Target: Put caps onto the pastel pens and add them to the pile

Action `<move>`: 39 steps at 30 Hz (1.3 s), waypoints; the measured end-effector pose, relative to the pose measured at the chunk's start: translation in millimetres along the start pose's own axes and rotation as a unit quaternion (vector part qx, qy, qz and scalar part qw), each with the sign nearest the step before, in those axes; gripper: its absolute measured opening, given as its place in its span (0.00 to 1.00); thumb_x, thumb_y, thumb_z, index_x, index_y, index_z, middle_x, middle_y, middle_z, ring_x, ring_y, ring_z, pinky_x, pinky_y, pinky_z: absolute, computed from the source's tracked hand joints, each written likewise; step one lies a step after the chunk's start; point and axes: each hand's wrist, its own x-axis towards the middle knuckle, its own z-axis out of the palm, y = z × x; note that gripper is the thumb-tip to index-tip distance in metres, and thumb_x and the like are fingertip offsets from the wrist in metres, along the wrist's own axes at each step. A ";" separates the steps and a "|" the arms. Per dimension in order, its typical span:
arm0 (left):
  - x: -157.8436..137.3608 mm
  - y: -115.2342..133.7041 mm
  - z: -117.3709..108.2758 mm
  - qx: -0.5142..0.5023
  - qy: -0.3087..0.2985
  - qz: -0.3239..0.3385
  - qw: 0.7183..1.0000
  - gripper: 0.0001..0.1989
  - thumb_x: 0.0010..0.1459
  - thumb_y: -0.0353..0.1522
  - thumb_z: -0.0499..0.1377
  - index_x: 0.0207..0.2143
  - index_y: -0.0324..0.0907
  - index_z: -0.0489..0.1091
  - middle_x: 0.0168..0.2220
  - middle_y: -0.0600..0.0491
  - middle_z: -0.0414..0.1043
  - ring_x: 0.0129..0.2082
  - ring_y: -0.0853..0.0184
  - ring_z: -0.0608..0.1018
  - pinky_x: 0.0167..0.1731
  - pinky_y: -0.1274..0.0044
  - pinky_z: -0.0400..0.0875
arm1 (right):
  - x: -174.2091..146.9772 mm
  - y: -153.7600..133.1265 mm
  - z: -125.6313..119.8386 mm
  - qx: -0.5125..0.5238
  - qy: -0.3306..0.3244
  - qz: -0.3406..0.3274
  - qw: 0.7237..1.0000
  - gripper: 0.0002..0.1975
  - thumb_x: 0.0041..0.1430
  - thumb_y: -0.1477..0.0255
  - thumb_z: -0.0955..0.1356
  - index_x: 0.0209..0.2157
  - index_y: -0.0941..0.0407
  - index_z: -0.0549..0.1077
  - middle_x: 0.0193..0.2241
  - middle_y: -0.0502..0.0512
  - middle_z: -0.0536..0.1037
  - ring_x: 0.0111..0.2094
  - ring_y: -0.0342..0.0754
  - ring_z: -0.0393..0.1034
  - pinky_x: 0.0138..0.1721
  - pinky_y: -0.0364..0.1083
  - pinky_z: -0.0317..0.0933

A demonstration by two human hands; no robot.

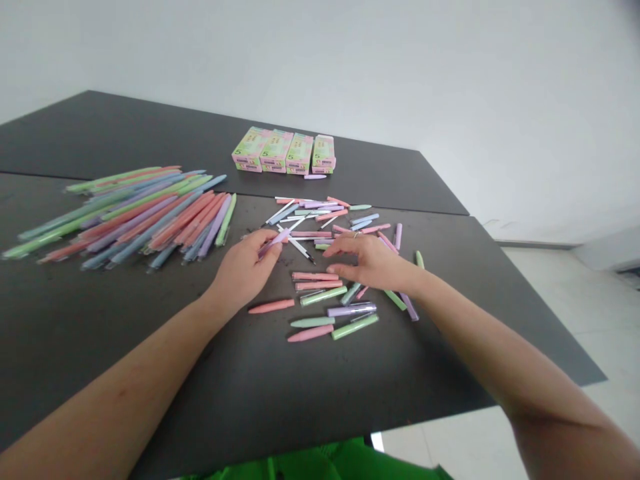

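Observation:
My left hand [250, 261] is closed around a purple pen barrel [281, 238], held just above the table. To its right, my right hand [367, 259] reaches over the loose pen parts, its thumb and fingers apart with nothing visible between them. White ink refills [300, 250] with dark tips lie between the two hands. Below my right hand are pink pen caps [316, 276] with clear clips and a green cap [323, 295]. A red tapered barrel [271, 306] lies nearer to me, beside a pale green barrel [313, 322] and a pink one.
A large heap of pastel pens [150, 217] covers the left of the dark table [240, 400]. Several green and pink boxes [273, 151] stand in a row at the back, with a purple barrel [315, 177] before them. A white wall [350, 67] rises behind.

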 end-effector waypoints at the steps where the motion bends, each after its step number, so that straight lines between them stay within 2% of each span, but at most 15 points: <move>1: 0.0 0.2 -0.2 -0.003 0.001 0.001 1.000 0.16 0.61 0.40 0.52 0.47 0.44 0.72 0.40 0.52 0.77 0.30 0.65 0.75 0.33 0.74 0.67 | -0.6 -5.1 4.7 0.004 -0.023 -0.018 1.000 0.11 0.58 0.70 0.70 0.42 0.57 0.75 0.39 0.57 0.78 0.41 0.49 0.71 0.42 0.47 0.63; 4: -0.3 0.8 -0.7 -0.013 -0.001 0.000 1.000 0.16 0.61 0.40 0.51 0.47 0.44 0.72 0.42 0.51 0.77 0.30 0.65 0.75 0.33 0.74 0.67 | -0.3 -13.0 17.8 -0.012 -0.049 -0.034 0.998 0.09 0.60 0.69 0.69 0.40 0.58 0.75 0.36 0.57 0.77 0.37 0.48 0.71 0.39 0.45 0.62; 8: -0.6 1.2 -1.4 -0.024 -0.002 -0.004 1.000 0.16 0.61 0.39 0.52 0.47 0.45 0.71 0.43 0.51 0.78 0.31 0.65 0.76 0.33 0.74 0.68 | 4.4 -7.3 23.2 -0.078 -0.027 0.003 0.997 0.07 0.61 0.70 0.67 0.38 0.59 0.74 0.34 0.58 0.76 0.37 0.50 0.70 0.38 0.47 0.60; 12: -1.0 1.6 -2.3 -0.030 -0.002 -0.008 1.000 0.17 0.61 0.40 0.52 0.47 0.44 0.71 0.43 0.50 0.78 0.31 0.64 0.76 0.33 0.74 0.69 | 8.5 4.7 15.0 -0.115 -0.004 0.034 0.993 0.08 0.63 0.71 0.65 0.39 0.58 0.75 0.37 0.60 0.77 0.42 0.53 0.71 0.43 0.49 0.61; 17: -1.7 2.7 -2.7 -0.038 0.004 -0.009 0.999 0.16 0.61 0.39 0.52 0.47 0.44 0.71 0.41 0.50 0.78 0.31 0.64 0.76 0.34 0.74 0.69 | 1.4 3.6 0.8 -0.053 0.027 0.033 0.998 0.09 0.63 0.72 0.65 0.41 0.56 0.76 0.38 0.57 0.78 0.42 0.51 0.72 0.45 0.50 0.62; 21: -1.8 4.9 -2.9 -0.038 0.004 -0.012 0.999 0.16 0.61 0.39 0.52 0.47 0.44 0.72 0.42 0.50 0.78 0.31 0.65 0.76 0.34 0.74 0.69 | -9.7 -12.1 0.5 0.018 -0.045 -0.009 0.999 0.08 0.56 0.70 0.71 0.39 0.56 0.76 0.39 0.55 0.78 0.42 0.49 0.72 0.44 0.48 0.63; 24: -2.4 7.8 -4.1 -0.033 0.004 -0.008 0.999 0.16 0.61 0.39 0.52 0.46 0.43 0.72 0.43 0.50 0.77 0.32 0.65 0.76 0.35 0.73 0.69 | -12.3 -18.1 7.3 -0.002 -0.086 -0.032 0.996 0.05 0.55 0.72 0.71 0.35 0.57 0.76 0.37 0.57 0.78 0.43 0.50 0.72 0.44 0.47 0.62; 26: -3.0 9.6 -5.1 -0.032 0.005 -0.006 0.999 0.16 0.61 0.39 0.52 0.46 0.43 0.72 0.42 0.50 0.77 0.32 0.64 0.76 0.35 0.73 0.69 | -10.7 -15.7 11.1 -0.047 -0.075 -0.013 0.996 0.03 0.57 0.73 0.70 0.33 0.57 0.76 0.34 0.56 0.78 0.40 0.50 0.72 0.41 0.47 0.61; 31: -2.9 8.3 -4.9 -0.045 0.012 -0.005 0.999 0.16 0.61 0.38 0.52 0.46 0.43 0.71 0.44 0.49 0.77 0.36 0.63 0.77 0.35 0.73 0.70 | -3.8 1.7 11.3 -0.107 -0.008 0.061 0.992 0.06 0.59 0.70 0.68 0.36 0.57 0.77 0.33 0.55 0.79 0.34 0.49 0.71 0.35 0.46 0.58; 36: -0.6 2.6 -2.9 -0.062 0.012 -0.007 0.998 0.15 0.61 0.38 0.52 0.46 0.43 0.71 0.46 0.49 0.77 0.38 0.62 0.77 0.36 0.73 0.71 | 2.4 7.6 4.2 -0.114 0.007 0.074 0.991 0.09 0.60 0.69 0.66 0.35 0.56 0.78 0.30 0.55 0.79 0.32 0.49 0.71 0.34 0.45 0.58; 39: -0.2 1.4 -3.3 -0.060 0.028 -0.018 0.998 0.15 0.61 0.38 0.52 0.46 0.43 0.70 0.44 0.49 0.77 0.38 0.62 0.77 0.35 0.74 0.71 | 12.6 7.9 -0.4 -0.102 0.033 0.065 0.992 0.11 0.63 0.73 0.62 0.37 0.57 0.77 0.32 0.57 0.79 0.34 0.50 0.72 0.36 0.47 0.62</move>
